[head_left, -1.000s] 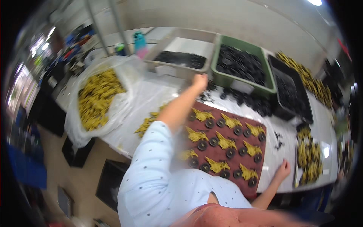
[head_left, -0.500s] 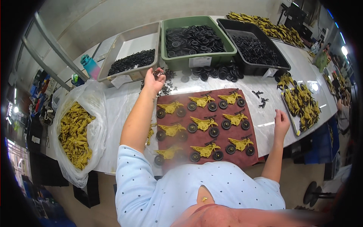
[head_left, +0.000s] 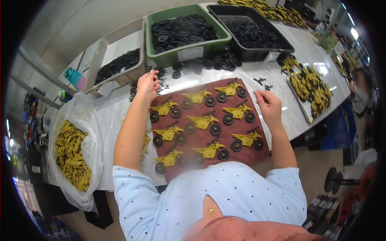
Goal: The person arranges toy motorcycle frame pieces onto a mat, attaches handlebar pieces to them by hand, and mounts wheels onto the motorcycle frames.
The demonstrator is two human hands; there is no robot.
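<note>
My left hand [head_left: 148, 85] is closed, fingers curled in, beside a heap of small black plastic parts [head_left: 161, 76] at the far left of a maroon cloth [head_left: 177, 120]. What it pinches, if anything, is too small to make out. By the cloth's right edge is my right hand [head_left: 270, 106], with thumb and fingertips drawn together; nothing can be made out between them. Toy motorcycle pieces lie in rows on the cloth: a yellow body [head_left: 203, 120] with black wheels [head_left: 215, 129] and thin black parts. Just beyond the right hand lie a few loose black parts [head_left: 263, 83].
Behind the cloth stand a beige bin [head_left: 143, 44], a green bin [head_left: 193, 53] and a black bin [head_left: 257, 53] of black parts. Loose wheels [head_left: 219, 62] lie before them. A plastic bag of yellow bodies [head_left: 72, 154] is at left, a loaded tray [head_left: 309, 94] at right.
My left hand has closed its fingers at the small-parts heap. My right hand has come left toward the cloth's edge. The whole view has shifted and tilted slightly.
</note>
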